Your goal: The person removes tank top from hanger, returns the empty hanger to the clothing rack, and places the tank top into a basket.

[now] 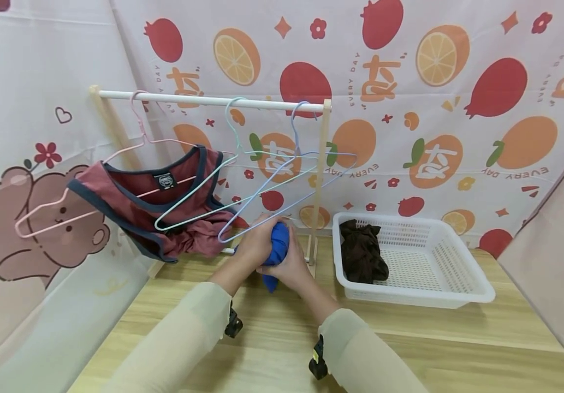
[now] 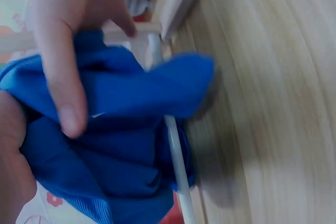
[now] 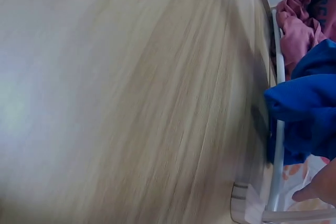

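A bunched blue garment [image 1: 279, 244] is gripped between both hands, below the right end of the rack. My left hand [image 1: 256, 243] holds its left side and my right hand [image 1: 291, 266] its right side. In the left wrist view, the right thumb lies across the folds of the blue garment [image 2: 126, 145], and a ribbed edge shows. The left hand [image 2: 13, 156] is partly cut off there. One loose end hangs below the hands. Just above them are the lower corners of a blue hanger [image 1: 262, 196] and a mint hanger [image 1: 203, 188], both without clothes.
A white-railed rack [image 1: 203, 100] carries the hangers. On its pink hanger [image 1: 41, 207] hangs a dark-pink sleeveless top [image 1: 154, 202] with navy trim. To the right, a white basket [image 1: 409, 295] contains a dark brown cloth [image 1: 362, 254]. A wooden table [image 1: 272, 349] lies underneath.
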Demonstrator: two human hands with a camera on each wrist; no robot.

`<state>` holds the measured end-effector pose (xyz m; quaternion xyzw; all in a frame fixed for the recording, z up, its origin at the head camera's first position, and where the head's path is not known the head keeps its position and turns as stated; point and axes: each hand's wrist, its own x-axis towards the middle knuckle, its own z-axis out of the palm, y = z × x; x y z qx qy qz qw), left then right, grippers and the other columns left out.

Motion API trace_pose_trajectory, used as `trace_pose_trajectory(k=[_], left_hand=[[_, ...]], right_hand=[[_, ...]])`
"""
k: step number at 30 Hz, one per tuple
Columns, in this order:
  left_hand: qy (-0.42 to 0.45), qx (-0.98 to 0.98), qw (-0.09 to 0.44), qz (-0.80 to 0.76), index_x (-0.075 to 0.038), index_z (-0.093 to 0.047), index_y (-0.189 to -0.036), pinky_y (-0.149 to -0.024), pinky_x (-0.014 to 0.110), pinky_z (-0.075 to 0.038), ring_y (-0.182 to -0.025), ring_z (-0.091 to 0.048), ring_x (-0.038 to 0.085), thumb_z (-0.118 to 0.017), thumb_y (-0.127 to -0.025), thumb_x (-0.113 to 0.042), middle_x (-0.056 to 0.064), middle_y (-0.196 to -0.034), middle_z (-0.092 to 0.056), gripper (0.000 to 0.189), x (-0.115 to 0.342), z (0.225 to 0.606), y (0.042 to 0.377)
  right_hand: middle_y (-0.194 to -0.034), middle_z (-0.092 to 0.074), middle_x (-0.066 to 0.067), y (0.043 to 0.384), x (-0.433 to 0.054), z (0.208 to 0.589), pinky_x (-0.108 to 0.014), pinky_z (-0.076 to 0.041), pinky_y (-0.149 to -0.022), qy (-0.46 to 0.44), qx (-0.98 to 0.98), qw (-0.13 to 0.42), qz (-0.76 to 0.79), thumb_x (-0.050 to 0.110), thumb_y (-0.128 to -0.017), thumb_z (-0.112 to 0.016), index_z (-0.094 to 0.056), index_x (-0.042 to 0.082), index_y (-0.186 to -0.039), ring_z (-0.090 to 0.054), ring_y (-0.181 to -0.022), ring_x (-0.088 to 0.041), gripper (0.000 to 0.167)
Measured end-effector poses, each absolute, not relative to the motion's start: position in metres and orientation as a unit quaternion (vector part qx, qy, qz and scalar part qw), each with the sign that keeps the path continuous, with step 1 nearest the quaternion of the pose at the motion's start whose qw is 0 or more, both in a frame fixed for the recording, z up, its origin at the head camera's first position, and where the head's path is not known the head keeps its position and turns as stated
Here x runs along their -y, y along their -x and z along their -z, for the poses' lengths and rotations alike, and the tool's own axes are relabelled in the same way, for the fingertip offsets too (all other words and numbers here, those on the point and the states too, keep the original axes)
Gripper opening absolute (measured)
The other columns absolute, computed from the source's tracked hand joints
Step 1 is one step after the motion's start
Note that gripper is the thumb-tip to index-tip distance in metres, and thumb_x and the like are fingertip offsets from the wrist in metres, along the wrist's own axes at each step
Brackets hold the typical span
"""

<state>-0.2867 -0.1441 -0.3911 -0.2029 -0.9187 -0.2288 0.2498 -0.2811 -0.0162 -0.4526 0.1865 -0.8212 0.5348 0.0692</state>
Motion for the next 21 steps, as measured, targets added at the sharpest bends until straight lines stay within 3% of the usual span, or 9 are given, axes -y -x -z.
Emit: trace_pose_trajectory(k=[3,7,11,14,18,21], left_hand=[[0.198,0.916,0.204,0.283,-0.018,-0.06,-0.128,-0.093,0.051,-0.051,-0.113,-0.061,0.036,-0.062,-0.078,0.013,0.015,-0.129,-0.059,0.059,0.14,0.387,0.283],[0.21,0.9,0.141,0.356,-0.019,-0.053,-0.139,-0.094,0.053,-0.049,-0.117,-0.058,0.037,-0.066,-0.073,0.006,0.015,-0.135,-0.057,0.072,0.138,0.383,0.281],[0.237,0.873,0.061,0.421,-0.024,-0.04,-0.149,-0.095,0.047,-0.045,-0.121,-0.052,0.03,-0.069,-0.069,-0.005,0.009,-0.142,-0.052,0.087,0.139,0.381,0.28],[0.252,0.835,0.001,0.49,-0.027,-0.036,-0.151,-0.098,0.042,-0.039,-0.128,-0.047,0.024,-0.067,-0.07,-0.003,0.005,-0.148,-0.047,0.09,0.142,0.381,0.278],[0.239,0.751,-0.039,0.614,-0.017,-0.039,-0.15,-0.108,0.041,-0.032,-0.138,-0.039,0.023,-0.056,-0.077,0.003,0.008,-0.152,-0.043,0.077,0.147,0.383,0.273],[0.185,0.743,0.009,0.643,-0.009,-0.049,-0.142,-0.112,0.041,-0.032,-0.136,-0.043,0.024,-0.055,-0.094,-0.013,0.011,-0.146,-0.05,0.049,0.147,0.388,0.272]], right_hand=[[-0.148,-0.042,-0.001,0.289,0.017,0.455,-0.043,-0.038,-0.11,-0.225,0.773,0.077,-0.587,0.023,-0.069,-0.09,-0.012,0.026,-0.155,-0.046,-0.131,-0.02,0.116],[-0.148,-0.044,-0.005,0.297,0.012,0.458,-0.043,-0.037,-0.112,-0.249,0.747,0.083,-0.611,0.01,-0.071,-0.087,-0.016,0.019,-0.154,-0.047,-0.132,-0.023,0.109],[-0.151,-0.042,-0.011,0.3,0.004,0.459,-0.046,-0.034,-0.114,-0.217,0.757,0.093,-0.609,0.01,-0.076,-0.084,-0.022,0.011,-0.154,-0.044,-0.136,-0.029,0.1],[-0.15,-0.046,-0.009,0.298,0.002,0.458,-0.047,-0.039,-0.11,-0.173,0.751,0.084,-0.632,0.018,-0.083,-0.078,-0.035,0.011,-0.151,-0.046,-0.134,-0.028,0.081],[-0.136,-0.057,-0.011,0.292,0.006,0.456,-0.042,-0.048,-0.097,-0.112,0.723,0.065,-0.679,0.02,-0.087,-0.069,-0.053,0.007,-0.137,-0.055,-0.118,-0.024,0.054],[-0.13,-0.06,-0.014,0.289,0.012,0.453,-0.04,-0.049,-0.095,-0.082,0.699,0.07,-0.707,0.017,-0.086,-0.068,-0.056,0.003,-0.132,-0.057,-0.113,-0.025,0.05]])
